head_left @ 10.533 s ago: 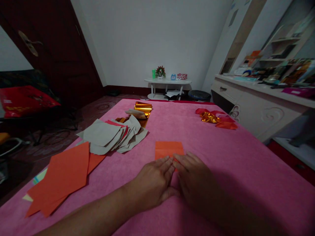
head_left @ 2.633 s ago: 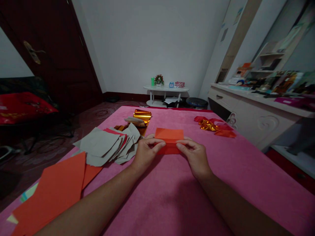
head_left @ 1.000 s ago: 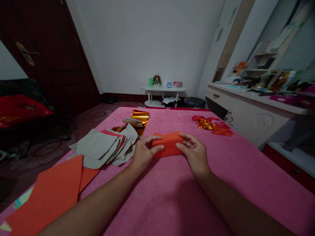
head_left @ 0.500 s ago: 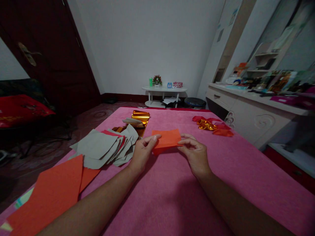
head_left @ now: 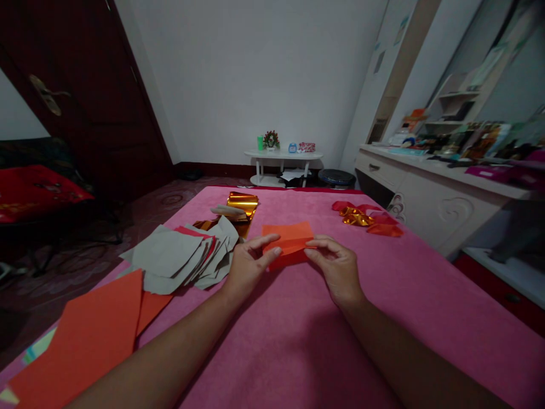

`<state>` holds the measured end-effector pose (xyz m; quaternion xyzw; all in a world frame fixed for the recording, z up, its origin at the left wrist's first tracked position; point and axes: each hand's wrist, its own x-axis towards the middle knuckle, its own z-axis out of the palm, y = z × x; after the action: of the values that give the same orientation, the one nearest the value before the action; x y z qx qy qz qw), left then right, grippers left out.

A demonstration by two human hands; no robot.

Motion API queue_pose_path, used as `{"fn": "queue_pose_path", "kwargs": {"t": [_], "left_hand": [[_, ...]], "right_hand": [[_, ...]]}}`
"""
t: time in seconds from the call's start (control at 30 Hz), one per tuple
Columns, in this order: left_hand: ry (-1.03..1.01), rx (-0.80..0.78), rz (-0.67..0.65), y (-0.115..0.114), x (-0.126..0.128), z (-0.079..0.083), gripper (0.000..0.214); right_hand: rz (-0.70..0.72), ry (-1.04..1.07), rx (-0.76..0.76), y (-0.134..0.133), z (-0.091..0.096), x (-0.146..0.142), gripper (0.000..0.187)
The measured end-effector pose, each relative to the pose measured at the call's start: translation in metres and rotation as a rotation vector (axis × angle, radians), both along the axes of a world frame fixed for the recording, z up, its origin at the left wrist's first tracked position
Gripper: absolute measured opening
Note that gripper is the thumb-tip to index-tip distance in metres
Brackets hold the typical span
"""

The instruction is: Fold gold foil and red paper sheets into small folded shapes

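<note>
Creased orange paper (head_left: 292, 231) held over pink cloth (head_left: 281, 346), grey paper sheets (head_left: 170, 250) near left hand (head_left: 247, 267). Left hand pinching left end, right hand (head_left: 339, 270) pinching right. Neat folding wants level ends, matched edges, crease pressed middle outward, no tugging.

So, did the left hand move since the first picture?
Yes. Against the little white table, the left hand is now higher in the view, closer to that table, and a bit further left.

We have a small orange sheet of paper (head_left: 291, 230), creased crosswise, its far part brighter, held level over pink cloth (head_left: 293, 329).
</note>
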<state>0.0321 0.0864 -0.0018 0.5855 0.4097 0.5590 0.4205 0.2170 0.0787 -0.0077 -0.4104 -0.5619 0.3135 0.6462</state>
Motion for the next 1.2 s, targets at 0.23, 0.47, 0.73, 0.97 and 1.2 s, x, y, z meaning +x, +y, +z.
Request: {"fn": "queue_pose_path", "kwargs": {"t": [0.23, 0.47, 0.73, 0.97, 1.2], "left_hand": [[0.147, 0.074, 0.059, -0.0042, 0.0010, 0.0026, 0.031], [0.149, 0.059, 0.108, -0.0035, 0.0001, 0.0029, 0.018], [0.141, 0.017, 0.129, 0.0012, -0.0001, -0.0038, 0.027], [0.207, 0.072, 0.155, -0.0028, 0.0008, 0.0014, 0.027], [0.297, 0.226, 0.163, -0.0041, 0.0000, 0.0011, 0.007]], "right_hand": [[-0.014, 0.216, -0.159, 0.0019, -0.0025, -0.0006, 0.013], [0.036, 0.298, -0.196, 0.0023, -0.0053, -0.0013, 0.017], [0.044, 0.315, -0.206, 0.0007, -0.0026, -0.0008, 0.015], [0.069, 0.321, -0.185, 0.0012, -0.0032, -0.0002, 0.031], [0.034, 0.265, -0.154, 0.0028, -0.0049, -0.0001, 0.028]]}}
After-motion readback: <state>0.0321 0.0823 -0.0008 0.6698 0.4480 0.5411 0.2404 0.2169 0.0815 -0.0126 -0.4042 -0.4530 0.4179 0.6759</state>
